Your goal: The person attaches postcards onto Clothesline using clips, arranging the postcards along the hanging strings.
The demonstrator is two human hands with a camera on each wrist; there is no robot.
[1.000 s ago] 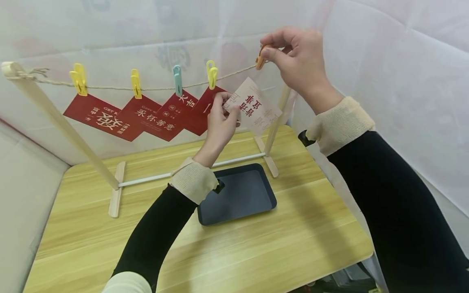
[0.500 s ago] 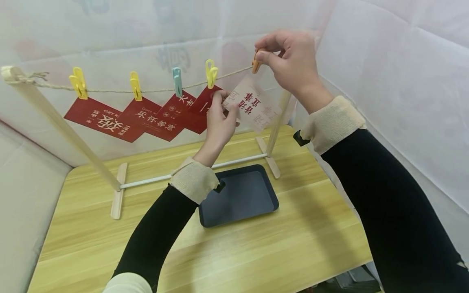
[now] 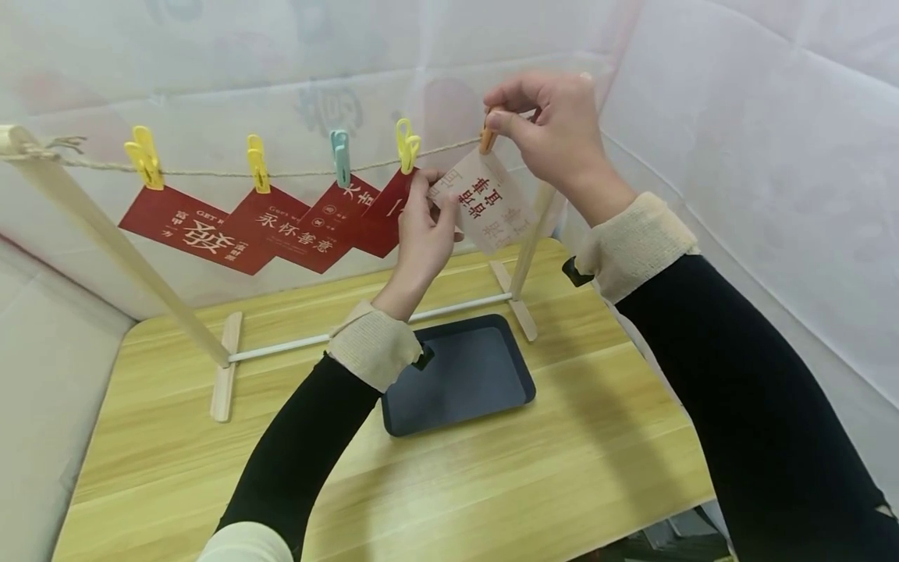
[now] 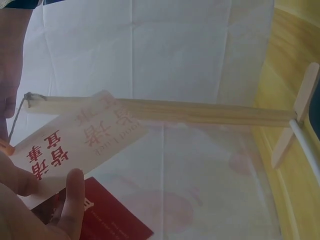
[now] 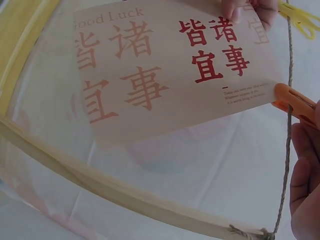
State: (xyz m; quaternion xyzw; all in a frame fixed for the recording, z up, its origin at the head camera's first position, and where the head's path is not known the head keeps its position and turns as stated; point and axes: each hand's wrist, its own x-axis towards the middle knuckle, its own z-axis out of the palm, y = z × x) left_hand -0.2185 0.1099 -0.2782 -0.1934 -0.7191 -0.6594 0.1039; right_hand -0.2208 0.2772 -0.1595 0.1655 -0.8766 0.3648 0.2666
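My left hand (image 3: 427, 234) pinches a pale pink card (image 3: 495, 207) with red characters by its left corner. My right hand (image 3: 555, 133) pinches an orange clothespin (image 3: 488, 136) at the twine (image 3: 449, 146). In the right wrist view the clothespin's tip (image 5: 282, 95) sits right at the card's upper corner, over the twine. Left of this, red cards (image 3: 200, 230) hang overlapping from the twine by yellow clothespins (image 3: 406, 147) and a light blue clothespin (image 3: 340, 158). The last red card (image 4: 112, 210) is partly behind my left hand.
The twine is tied to a wooden post (image 3: 126, 242) at the left; another post (image 3: 530, 242) stands at the right. A white rod (image 3: 281, 346) joins their feet. A dark grey tray (image 3: 463, 382) lies on the wood-grain table (image 3: 562, 468), before white sheeting (image 3: 737, 156).
My right hand has come left and down with the orange clothespin, which now meets the pale card's top corner. My left hand stays nearly still, holding the card.
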